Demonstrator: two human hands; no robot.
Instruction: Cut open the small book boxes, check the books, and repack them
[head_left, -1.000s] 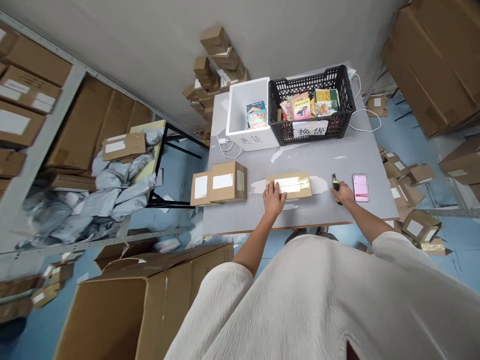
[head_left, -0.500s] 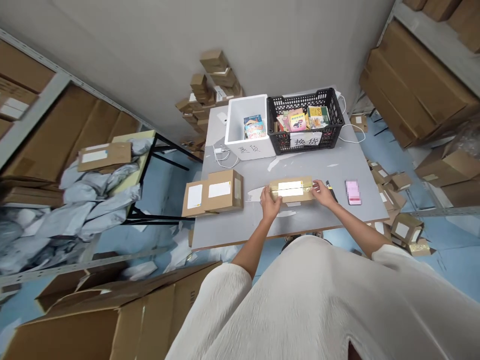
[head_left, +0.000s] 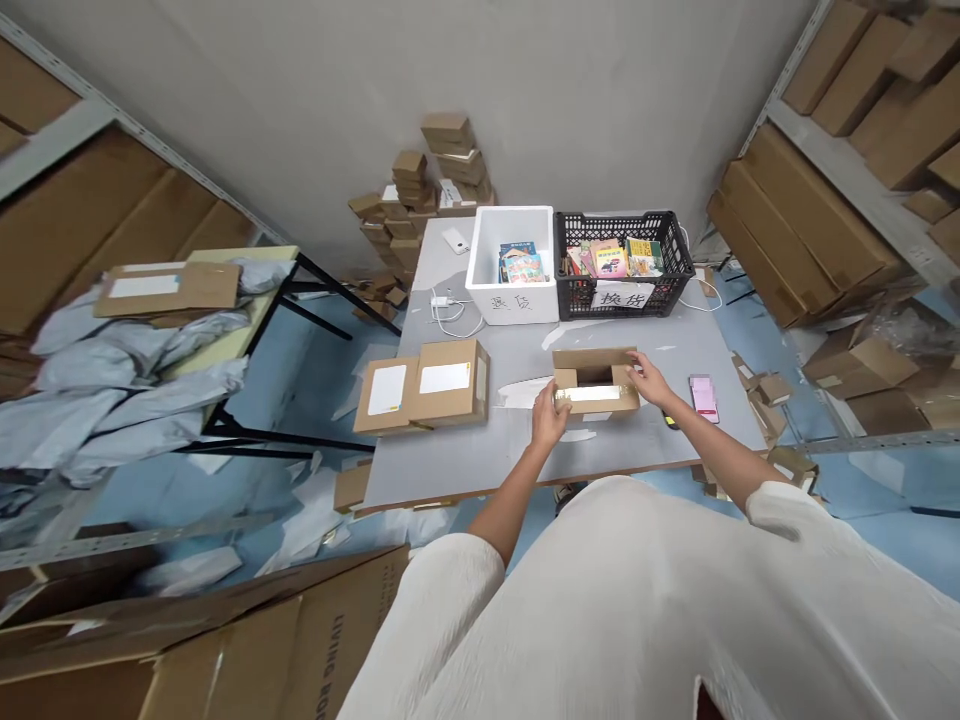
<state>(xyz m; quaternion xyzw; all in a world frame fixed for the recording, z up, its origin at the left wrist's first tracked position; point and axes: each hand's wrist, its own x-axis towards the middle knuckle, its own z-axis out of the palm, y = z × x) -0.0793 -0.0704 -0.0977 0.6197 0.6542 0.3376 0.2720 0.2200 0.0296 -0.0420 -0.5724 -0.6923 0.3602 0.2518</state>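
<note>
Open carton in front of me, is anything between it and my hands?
Nothing visible is. The left hand is on the open carton at one end, the right hand at the other. A yellow-and-black tool lies off to the right, not between.

The carton (head_left: 600,358) was plain brown — its label (head_left: 592,393) white. The table (head_left: 442,465) was grey, streaked with white patches (head_left: 523,393). The foam box (head_left: 545,310) was white with dark lettering (head_left: 522,304), the crate (head_left: 675,285) black and latticed; the phone screen (head_left: 704,398) showed pink, the shirt (head_left: 615,580) was off-white — and the floor (head_left: 885,510), light blue.
</note>
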